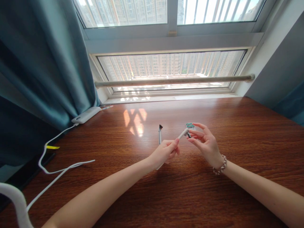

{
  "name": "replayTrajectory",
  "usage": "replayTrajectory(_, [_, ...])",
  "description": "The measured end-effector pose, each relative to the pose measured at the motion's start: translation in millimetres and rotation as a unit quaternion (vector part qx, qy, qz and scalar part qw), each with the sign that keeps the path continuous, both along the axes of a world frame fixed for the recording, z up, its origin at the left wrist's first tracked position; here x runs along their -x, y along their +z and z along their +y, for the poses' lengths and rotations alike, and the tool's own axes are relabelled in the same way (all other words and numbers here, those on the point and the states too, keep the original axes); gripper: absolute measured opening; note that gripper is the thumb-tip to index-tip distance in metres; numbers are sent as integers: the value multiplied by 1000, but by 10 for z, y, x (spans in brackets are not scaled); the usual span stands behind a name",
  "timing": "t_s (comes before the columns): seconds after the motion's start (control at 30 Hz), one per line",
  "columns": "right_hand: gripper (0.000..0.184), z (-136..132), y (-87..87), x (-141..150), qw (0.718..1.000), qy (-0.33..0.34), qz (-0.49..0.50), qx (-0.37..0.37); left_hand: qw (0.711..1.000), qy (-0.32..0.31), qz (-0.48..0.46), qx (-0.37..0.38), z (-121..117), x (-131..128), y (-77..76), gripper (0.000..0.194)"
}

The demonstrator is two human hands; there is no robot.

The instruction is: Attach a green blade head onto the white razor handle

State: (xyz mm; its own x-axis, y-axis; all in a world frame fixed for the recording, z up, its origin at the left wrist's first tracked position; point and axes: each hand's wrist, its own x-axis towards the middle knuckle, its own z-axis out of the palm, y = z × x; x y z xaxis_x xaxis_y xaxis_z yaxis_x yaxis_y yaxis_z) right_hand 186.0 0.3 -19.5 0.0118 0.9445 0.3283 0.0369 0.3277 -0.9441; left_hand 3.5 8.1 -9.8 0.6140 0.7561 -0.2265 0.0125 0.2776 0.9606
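My left hand is closed around the thin white handle of a brush-like tool, which slants up to the right. Dark bristles or teeth show under its pale head. At that head, the thumb and fingers of my right hand pinch a small black piece; whether it joins the head I cannot tell. Just beyond my right fingertips lie small green-striped pieces, partly hidden. Behind my left hand a grey-and-white handled tool with a dark, bristly tip lies on the table, its lower end covered.
The brown wooden table reaches to the window sill. A white power bank or adapter lies at the far left beside the blue curtain, with a white cable. A white curved bar stands at the lower left.
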Motion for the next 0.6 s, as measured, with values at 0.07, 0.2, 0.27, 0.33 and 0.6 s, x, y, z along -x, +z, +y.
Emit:
replayTrajectory(0.07, [56, -3, -1, -4, 1000, 5, 10, 11, 1000, -13, -3, 16, 7, 3, -14, 47])
replayTrajectory(0.2, [53, -7, 15, -4, 999, 19, 21, 23, 999, 18, -17, 27, 19, 4, -23, 47])
replayTrajectory(0.27, [53, -6, 24, -3, 999, 24, 28, 31, 999, 8, -26, 29, 12, 3, -10, 47])
replayTrajectory(0.33, [54, -4, 28, -3, 998, 27, 32, 38, 999, -16, -22, 31, -1, 1, 5, 47])
replayTrajectory(0.6, [61, 3, 6, -7, 998, 34, 31, 47, 1000, 7, -13, 20, -15, -2, 12, 47])
